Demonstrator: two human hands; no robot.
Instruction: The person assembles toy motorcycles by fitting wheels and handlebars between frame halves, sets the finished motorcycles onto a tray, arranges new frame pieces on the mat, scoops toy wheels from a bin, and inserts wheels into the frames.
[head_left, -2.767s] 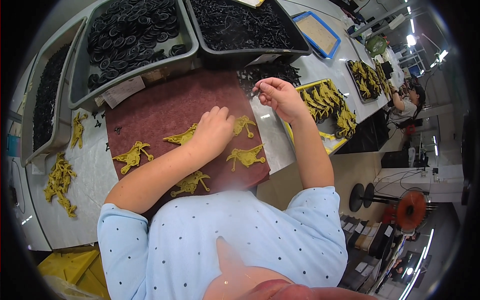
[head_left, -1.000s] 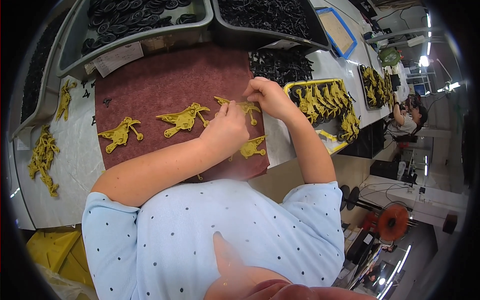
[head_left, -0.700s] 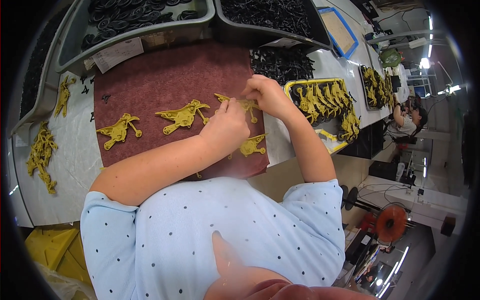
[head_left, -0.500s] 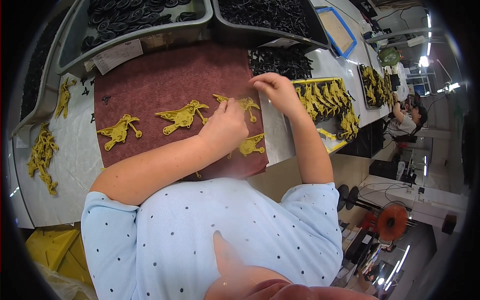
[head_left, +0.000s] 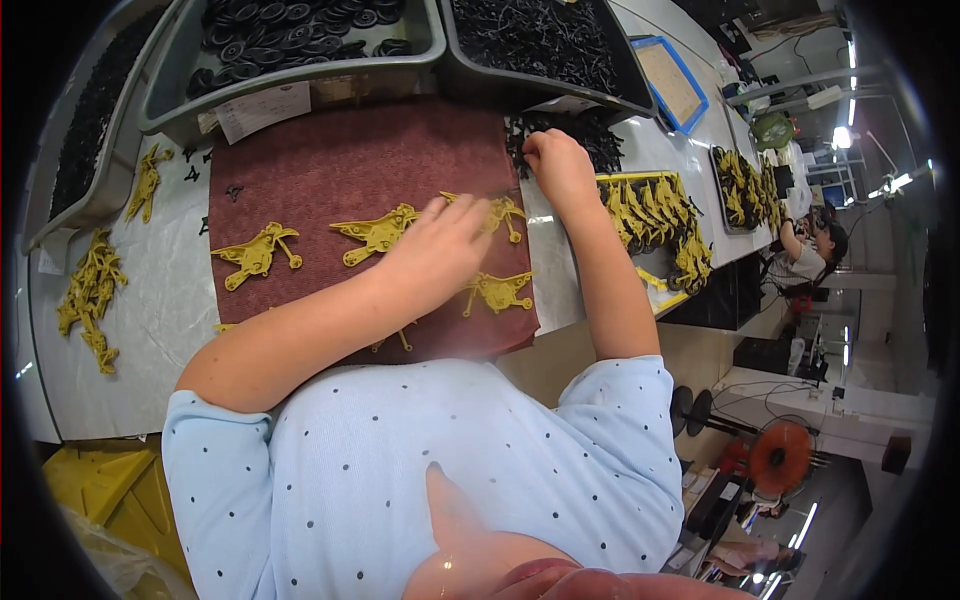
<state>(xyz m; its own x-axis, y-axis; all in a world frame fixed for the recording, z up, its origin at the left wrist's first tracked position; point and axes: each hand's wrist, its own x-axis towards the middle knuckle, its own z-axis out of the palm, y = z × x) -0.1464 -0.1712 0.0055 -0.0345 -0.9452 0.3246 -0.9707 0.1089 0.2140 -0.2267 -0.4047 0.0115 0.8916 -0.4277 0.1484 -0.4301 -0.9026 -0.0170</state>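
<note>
My left hand lies over the maroon cloth, its fingers stretched out and slightly blurred. They partly cover a yellow plastic part, beak-shaped with a thin arm. My right hand is at the pile of small black plastic pieces, beyond the cloth's right edge. Its fingers are pinched together; whatever sits between the tips is too small to make out. More yellow parts rest on the cloth: one left of my hand, one farther left, one nearer me. My left forearm hides others.
Grey bins of black wheels and black pieces stand at the back. A yellow-edged tray of assembled yellow parts is at right. Loose yellow parts are heaped at left. Another person sits far right.
My right hand has moved slightly up to the black pile, and its fingers have curled in. My left hand stays by the same yellow part. The whole view has shifted a little.
</note>
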